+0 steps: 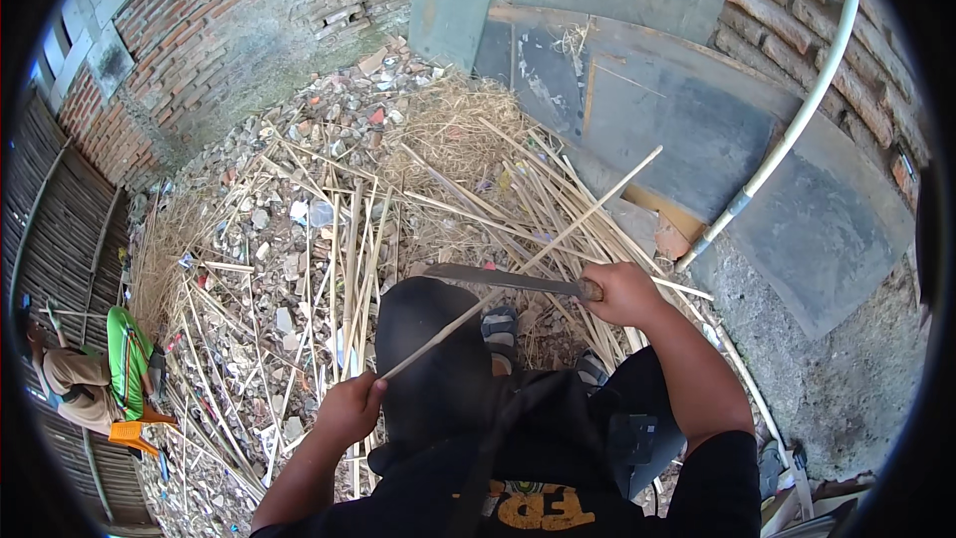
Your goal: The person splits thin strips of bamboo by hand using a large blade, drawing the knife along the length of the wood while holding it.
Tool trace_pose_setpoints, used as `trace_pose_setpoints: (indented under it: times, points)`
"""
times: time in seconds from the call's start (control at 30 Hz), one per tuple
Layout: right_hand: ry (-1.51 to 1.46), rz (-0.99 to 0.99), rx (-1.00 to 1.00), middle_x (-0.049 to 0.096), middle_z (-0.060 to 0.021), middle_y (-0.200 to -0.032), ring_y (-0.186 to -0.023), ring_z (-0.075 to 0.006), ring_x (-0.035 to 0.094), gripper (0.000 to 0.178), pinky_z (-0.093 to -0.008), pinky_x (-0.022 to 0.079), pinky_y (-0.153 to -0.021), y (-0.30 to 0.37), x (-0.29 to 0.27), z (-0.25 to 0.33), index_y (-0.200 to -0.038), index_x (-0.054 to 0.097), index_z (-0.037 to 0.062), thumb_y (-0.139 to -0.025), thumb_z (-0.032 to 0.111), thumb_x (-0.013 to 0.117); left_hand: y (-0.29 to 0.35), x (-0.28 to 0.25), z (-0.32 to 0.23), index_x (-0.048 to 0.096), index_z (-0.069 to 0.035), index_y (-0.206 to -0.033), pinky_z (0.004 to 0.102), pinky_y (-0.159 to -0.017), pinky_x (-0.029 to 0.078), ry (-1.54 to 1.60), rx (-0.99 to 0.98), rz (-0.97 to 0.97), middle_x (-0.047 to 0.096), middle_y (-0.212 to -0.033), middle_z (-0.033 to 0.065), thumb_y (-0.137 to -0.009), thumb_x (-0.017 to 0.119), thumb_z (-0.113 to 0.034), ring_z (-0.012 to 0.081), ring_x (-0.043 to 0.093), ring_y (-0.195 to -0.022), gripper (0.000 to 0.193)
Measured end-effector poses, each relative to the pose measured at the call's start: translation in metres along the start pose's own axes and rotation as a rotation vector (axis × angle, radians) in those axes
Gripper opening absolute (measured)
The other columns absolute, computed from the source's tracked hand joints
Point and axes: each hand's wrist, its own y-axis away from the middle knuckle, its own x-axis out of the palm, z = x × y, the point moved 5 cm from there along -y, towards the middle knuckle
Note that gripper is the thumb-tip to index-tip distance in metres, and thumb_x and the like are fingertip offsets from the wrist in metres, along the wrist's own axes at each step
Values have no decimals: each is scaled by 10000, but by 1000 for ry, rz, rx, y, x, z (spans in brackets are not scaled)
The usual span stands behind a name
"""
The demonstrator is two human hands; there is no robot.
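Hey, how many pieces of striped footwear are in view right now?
2. The left striped piece shows just below the knife; the right striped piece is to the lower left of the right hand, partly hidden by dark clothing. More may be hidden.

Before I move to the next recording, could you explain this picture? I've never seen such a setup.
There is no machine here, just two bare hands, seen from above by a fisheye camera worn on the head; its wide lens bends straight edges. The left hand holds a thin stick. The right hand grips the handle of a long knife, whose blade crosses the stick in this view. On the ground lie rubble, loose sticks and dry straw.
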Motion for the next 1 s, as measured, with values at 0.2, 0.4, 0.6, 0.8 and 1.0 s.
trace_pose_setpoints:
  times: [0.2,0.4,0.6,0.8,1.0]
  points:
    - [5,74,-33,644,-147,-728,-740,-399,646,286,-496,498,-644,-25,2,5,-868,628,103,-801,336,778,-2,10,6,531,-6,-847,553,-662,470,41,2,26,599,-707,266,-1035,475,-318,494,608,-740,368]
    - [-34,48,43,645,-148,-743,-743,-401,644,236,-499,500,-649,-17,3,5,-881,623,112,-773,280,748,-4,18,3,518,-15,-863,577,-659,461,1,25,37,605,-717,271,-1035,469,-295,508,607,-739,332]
    - [-44,173,56,651,-144,-748,-744,-384,655,234,-489,506,-655,-26,31,-14,-928,642,106,-743,223,724,-5,38,16,527,-62,-882,585,-598,480,-231,-53,-70,633,-714,248,-1023,492,-299,485,628,-670,278]
    - [-97,156,107,642,-153,-725,-716,-343,662,184,-465,509,-662,-27,27,-14,-894,645,70,-773,192,711,-4,34,8,533,-74,-868,562,-572,484,-293,-36,-116,637,-687,219,-1018,505,-293,461,637,-645,268]
    - [-189,154,170,670,-163,-812,-803,-376,655,175,-465,521,-712,-32,47,-39,-889,629,47,-740,134,652,-12,42,14,527,-77,-843,548,-539,481,-305,25,-185,637,-679,206,-1009,531,-289,440,635,-616,269]
